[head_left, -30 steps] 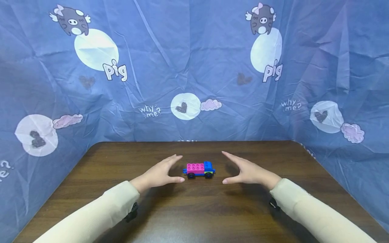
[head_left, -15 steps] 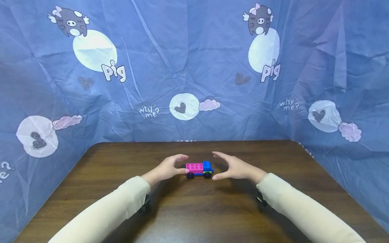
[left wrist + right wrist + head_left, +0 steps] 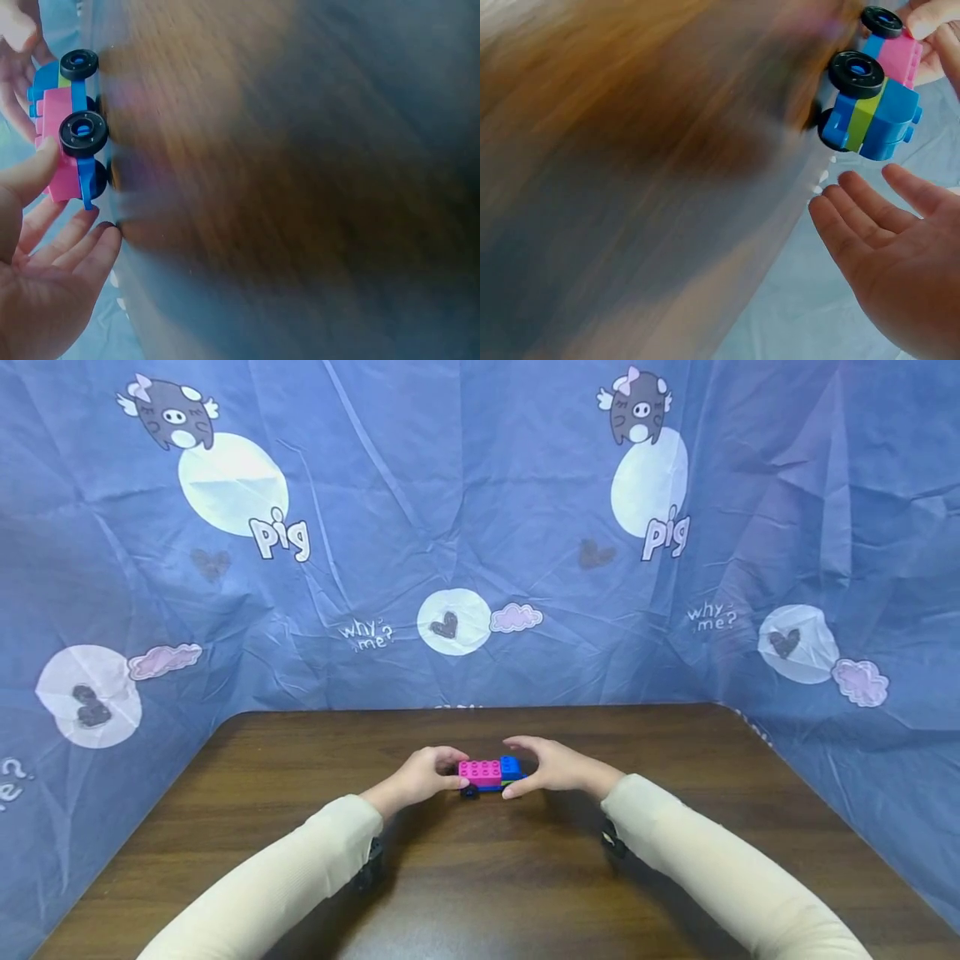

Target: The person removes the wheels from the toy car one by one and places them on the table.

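A toy truck (image 3: 480, 771) of building bricks stands on its black wheels near the middle of the table. It carries a pink studded brick (image 3: 61, 124) at the left and a blue cab (image 3: 892, 120) at the right, with a lime green piece beside the cab. My left hand (image 3: 422, 775) pinches the pink end, its thumb (image 3: 34, 172) on the near side and fingers behind. Around the cab end, my right hand (image 3: 562, 767) is spread, thumb in front and fingers behind. In the right wrist view its fingers (image 3: 862, 210) are apart from the cab.
The brown wooden table (image 3: 480, 877) reaches back to a blue printed cloth (image 3: 465, 527), which hangs behind and along both sides. Black wrist cameras (image 3: 613, 839) sit under the cream sleeves (image 3: 712, 852).
Both hands have moved inward to the truck. My left thumb and fingers have closed on the pink end. My right hand has come left around the cab. The truck stays in about the same place.
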Demonstrator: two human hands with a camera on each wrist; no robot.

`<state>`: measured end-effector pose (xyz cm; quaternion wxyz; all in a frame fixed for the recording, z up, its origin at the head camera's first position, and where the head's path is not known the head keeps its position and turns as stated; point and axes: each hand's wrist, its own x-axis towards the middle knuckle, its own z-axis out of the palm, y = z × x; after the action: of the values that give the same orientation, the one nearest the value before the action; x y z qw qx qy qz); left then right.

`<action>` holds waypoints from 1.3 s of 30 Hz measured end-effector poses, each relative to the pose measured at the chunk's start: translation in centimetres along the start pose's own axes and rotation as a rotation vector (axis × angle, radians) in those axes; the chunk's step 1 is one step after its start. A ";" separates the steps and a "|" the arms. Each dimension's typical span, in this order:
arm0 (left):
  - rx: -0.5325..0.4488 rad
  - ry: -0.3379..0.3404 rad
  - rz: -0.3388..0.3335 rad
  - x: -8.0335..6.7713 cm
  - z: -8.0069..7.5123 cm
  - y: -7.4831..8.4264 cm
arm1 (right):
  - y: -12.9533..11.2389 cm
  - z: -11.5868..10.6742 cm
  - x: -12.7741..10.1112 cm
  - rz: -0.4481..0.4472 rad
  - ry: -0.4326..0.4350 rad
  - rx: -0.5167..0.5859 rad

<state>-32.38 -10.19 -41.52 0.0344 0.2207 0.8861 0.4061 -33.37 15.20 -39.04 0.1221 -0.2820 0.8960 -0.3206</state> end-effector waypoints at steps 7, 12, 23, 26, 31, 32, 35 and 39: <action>0.015 0.024 0.041 0.2 0.1 0.1 | -0.2 0.4 0.8 0.042 -0.002 -0.028; 0.004 0.022 0.063 0.1 0.1 0.2 | -0.4 0.7 1.2 0.064 0.017 -0.067; -0.021 0.032 0.049 -0.1 0.3 0.4 | -0.6 1.3 1.8 0.067 0.078 -0.094; -0.029 0.033 0.047 0.0 0.3 0.4 | -0.6 1.4 1.9 0.064 0.087 -0.109; -0.066 0.006 0.073 0.0 0.2 0.2 | -0.6 1.2 2.0 0.059 0.080 -0.083; -0.081 -0.001 0.080 0.1 0.1 0.1 | -0.7 1.1 2.0 0.056 0.079 -0.077; -0.140 -0.028 0.093 0.1 -0.1 0.1 | -0.8 0.8 1.8 0.036 0.080 -0.054; -0.180 -0.024 0.089 0.3 -0.3 0.4 | -1.3 0.3 1.7 0.015 0.079 -0.011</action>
<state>-32.55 -10.07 -40.97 0.0463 0.2608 0.8349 0.4825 -34.07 13.23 -38.54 0.0873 -0.2630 0.9039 -0.3259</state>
